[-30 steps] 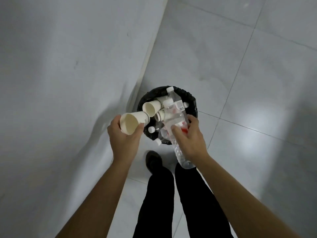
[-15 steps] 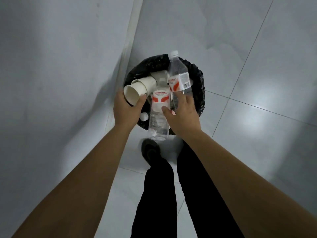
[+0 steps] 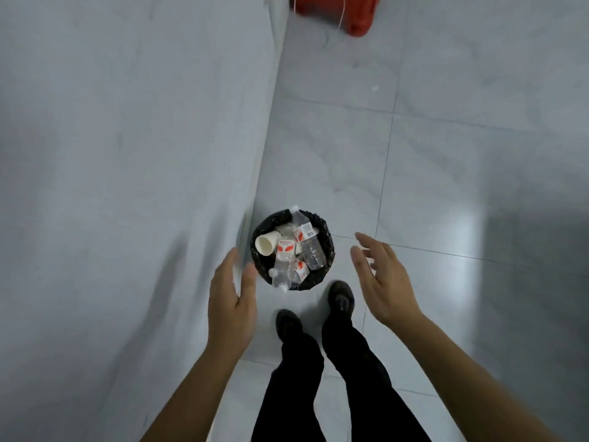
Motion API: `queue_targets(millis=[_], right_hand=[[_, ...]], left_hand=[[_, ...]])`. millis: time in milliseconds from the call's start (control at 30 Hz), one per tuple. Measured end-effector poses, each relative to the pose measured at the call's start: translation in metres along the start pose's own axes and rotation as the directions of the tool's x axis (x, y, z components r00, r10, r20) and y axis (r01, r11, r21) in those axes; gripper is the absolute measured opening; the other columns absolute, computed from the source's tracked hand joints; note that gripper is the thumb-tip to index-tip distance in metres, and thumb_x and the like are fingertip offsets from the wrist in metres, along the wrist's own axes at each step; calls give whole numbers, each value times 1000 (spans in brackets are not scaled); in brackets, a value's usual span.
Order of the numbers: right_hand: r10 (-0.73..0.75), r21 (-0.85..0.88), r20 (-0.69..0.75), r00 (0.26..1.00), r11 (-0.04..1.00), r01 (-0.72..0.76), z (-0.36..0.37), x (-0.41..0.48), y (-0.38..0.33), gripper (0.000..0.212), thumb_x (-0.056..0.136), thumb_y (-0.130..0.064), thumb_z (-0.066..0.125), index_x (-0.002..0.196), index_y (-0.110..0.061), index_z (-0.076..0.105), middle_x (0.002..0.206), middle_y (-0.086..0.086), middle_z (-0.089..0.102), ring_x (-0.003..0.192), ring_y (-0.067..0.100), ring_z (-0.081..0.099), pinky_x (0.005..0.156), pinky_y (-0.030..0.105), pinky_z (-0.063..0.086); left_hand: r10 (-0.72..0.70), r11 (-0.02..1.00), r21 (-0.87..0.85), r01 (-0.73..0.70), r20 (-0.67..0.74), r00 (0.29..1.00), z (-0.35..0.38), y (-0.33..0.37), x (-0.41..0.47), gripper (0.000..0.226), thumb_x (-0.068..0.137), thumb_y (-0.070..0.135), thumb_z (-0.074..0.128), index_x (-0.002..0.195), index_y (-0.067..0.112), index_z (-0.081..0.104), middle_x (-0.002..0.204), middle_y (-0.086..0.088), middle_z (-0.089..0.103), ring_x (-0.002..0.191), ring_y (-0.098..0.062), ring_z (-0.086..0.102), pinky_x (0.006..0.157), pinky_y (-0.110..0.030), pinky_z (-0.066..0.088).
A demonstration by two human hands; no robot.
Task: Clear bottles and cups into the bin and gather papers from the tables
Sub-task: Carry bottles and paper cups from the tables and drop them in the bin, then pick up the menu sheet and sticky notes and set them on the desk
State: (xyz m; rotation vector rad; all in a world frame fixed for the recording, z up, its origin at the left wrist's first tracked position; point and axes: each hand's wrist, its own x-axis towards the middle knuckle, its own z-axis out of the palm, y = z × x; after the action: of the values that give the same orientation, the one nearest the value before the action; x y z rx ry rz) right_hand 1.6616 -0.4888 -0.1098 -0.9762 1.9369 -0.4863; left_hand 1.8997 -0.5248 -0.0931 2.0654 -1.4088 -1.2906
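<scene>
a black-lined bin point(image 3: 328, 247) brims with plastic bottles point(image 3: 310, 247) and a paper cup point(image 3: 265, 244), the left hand point(image 3: 231, 290) and right hand point(image 3: 384, 277) spread empty on either side.

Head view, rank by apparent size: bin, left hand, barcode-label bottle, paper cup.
1. bin and left hand: about alike, hand nearer the camera, so unranked.
2. barcode-label bottle.
3. paper cup.

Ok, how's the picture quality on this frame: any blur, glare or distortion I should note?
Head view: dim, bluish light; the left hand and right hand smear with motion blur at the fingers; the bin and its bottles look fairly sharp; a glare patch sits on the floor tiles at right; the wall edge bows from the wide lens and carries soft shadows.
</scene>
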Motion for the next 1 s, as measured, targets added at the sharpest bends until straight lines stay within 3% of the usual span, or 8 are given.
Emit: queue_targets(millis=[67, 167, 367, 500, 700, 833, 1000], right_hand=[[-22, 63, -86, 996, 998, 27, -47, -44, -27, 53, 98, -54, 43, 145, -30, 46, 140, -5, 51, 122, 10, 55, 98, 30, 47], [-39, 202, -239, 970, 975, 89, -104, -112, -60, 50, 97, -40, 58, 144, -31, 44, 139, -9, 51, 122, 6, 54, 98, 28, 46], [-6, 395, -562, 827, 876, 276, -155, -246, -92, 51, 93, -47, 55, 141, -36, 46, 134, -20, 56, 119, -3, 56, 94, 23, 47], [139, 473, -711, 690, 820, 322, -137, -327, -87, 47, 94, -42, 53, 140, -32, 50, 132, -18, 60, 118, -2, 58, 90, 20, 46], [393, 535, -790, 470, 818, 214, -82, -427, -47, 42, 93, -43, 55, 135, -37, 51, 128, -17, 62, 116, -2, 60, 91, 23, 48], [578, 628, -772, 266, 758, 177, -58, -505, -14, 47, 90, -43, 55, 135, -35, 51, 126, -16, 63, 113, -8, 59, 89, 21, 46], [712, 677, -697, -90, 694, 243, -36, -614, 34, 38, 95, -31, 57, 131, -38, 50, 123, -19, 61, 107, -18, 56, 85, 14, 43]], left_hand=[[61, 997, -48, -61, -9, 998, -33, 49, -43, 61, 94, 53, 51, 146, 23, 43, 146, 12, 48, 135, -3, 44, 111, -31, 37], [175, 979, -94, -179, -46, 984, -77, 108, -104, 49, 95, 32, 60, 141, 26, 47, 138, 17, 53, 126, 3, 50, 104, -27, 42], [408, 877, -236, -418, -92, 909, -136, 168, -188, 44, 94, 15, 63, 134, 29, 51, 125, 14, 63, 114, 9, 56, 81, -3, 45], [533, 812, -302, -500, 36, 845, -153, 175, -204, 50, 91, 8, 65, 135, 25, 51, 126, 7, 64, 117, -1, 60, 84, -4, 47], [631, 761, -403, -508, 284, 722, -114, 164, -222, 51, 86, -7, 65, 131, 16, 54, 122, 2, 65, 117, -17, 61, 83, -7, 49], [676, 735, -401, -547, 496, 546, -68, 165, -267, 50, 89, -2, 64, 134, 18, 51, 126, -1, 64, 120, -17, 60, 84, -9, 50], [709, 618, -442, -650, 670, 219, -13, 181, -369, 52, 91, 8, 65, 139, 19, 48, 128, 4, 62, 121, -11, 59, 90, -24, 47]])
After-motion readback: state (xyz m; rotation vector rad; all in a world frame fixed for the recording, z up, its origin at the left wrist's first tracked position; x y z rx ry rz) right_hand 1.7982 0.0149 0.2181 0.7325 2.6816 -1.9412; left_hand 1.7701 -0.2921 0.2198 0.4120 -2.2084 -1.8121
